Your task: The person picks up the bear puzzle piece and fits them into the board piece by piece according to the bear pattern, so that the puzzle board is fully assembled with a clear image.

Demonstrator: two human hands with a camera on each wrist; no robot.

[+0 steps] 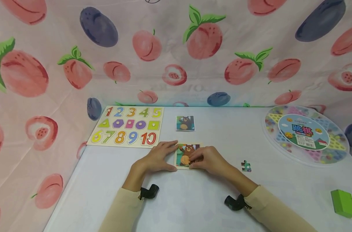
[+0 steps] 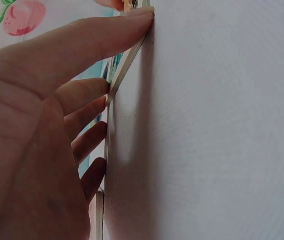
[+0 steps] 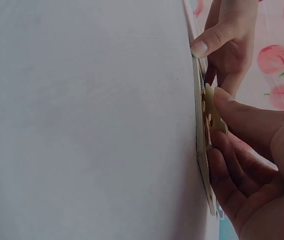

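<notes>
A small bear jigsaw puzzle in a wooden tray (image 1: 188,168) lies on the table before me. My left hand (image 1: 160,157) steadies its left side, thumb at the near corner and straight fingers along the far part; in the left wrist view the thumb (image 2: 96,42) touches the tray edge. My right hand (image 1: 212,160) pinches a puzzle piece over the tray's right part. In the right wrist view that puzzle piece (image 3: 215,111) stands tilted between thumb and fingers, its printed face hidden. Another loose puzzle piece (image 1: 246,166) lies to the right of the right hand.
A bear picture card (image 1: 185,123) lies behind the tray. At the back left is a number and shape board (image 1: 125,126). A round Chinese checkers set (image 1: 306,133) lies at the right, with a green block (image 1: 343,203) nearer me. A fruit-print cloth (image 1: 176,48) hangs behind.
</notes>
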